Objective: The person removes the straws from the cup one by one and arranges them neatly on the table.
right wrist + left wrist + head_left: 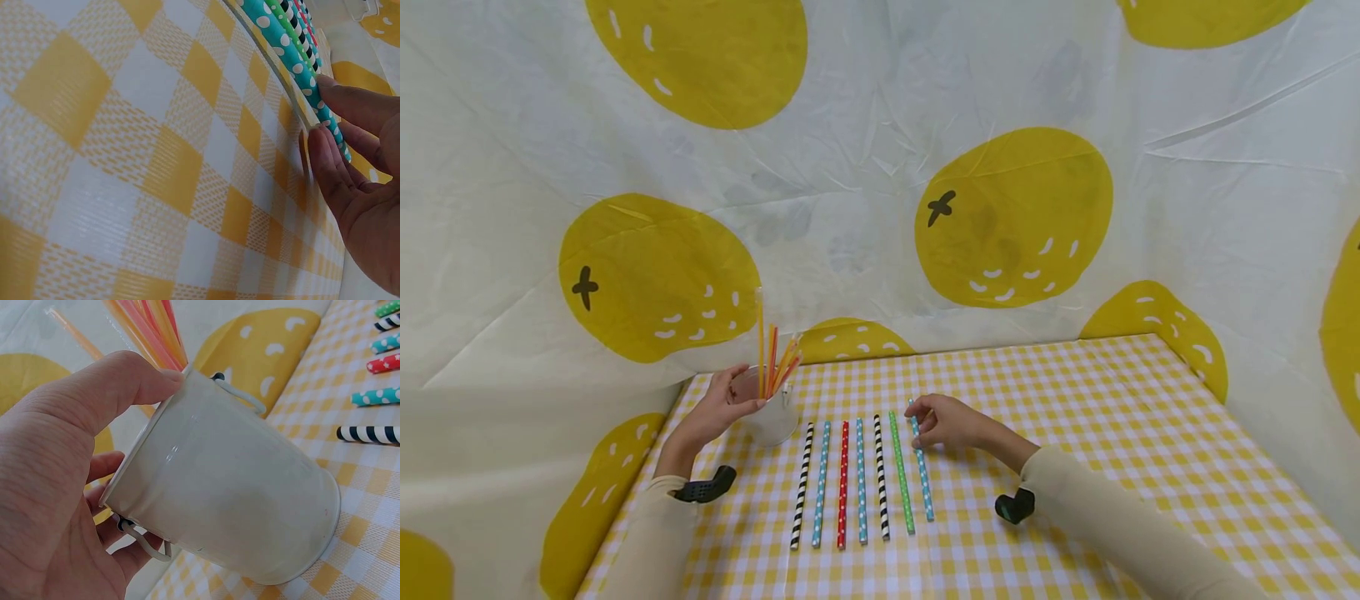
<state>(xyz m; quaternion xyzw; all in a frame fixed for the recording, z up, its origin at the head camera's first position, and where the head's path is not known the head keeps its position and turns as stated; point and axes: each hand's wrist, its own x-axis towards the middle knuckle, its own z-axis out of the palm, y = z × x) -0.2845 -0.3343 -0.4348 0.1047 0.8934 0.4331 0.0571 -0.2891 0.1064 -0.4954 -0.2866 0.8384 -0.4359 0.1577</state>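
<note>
Pinching blue dotted straw [292,55]: right fingers [359,103]; left fingers [107,465] curled round white bucket [231,475].

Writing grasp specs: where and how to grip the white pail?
I'd probably pinch the thin rim of the white pail, coming from the left: most straws inside lean right, leaving that side freer. The left hand grips there.
</note>
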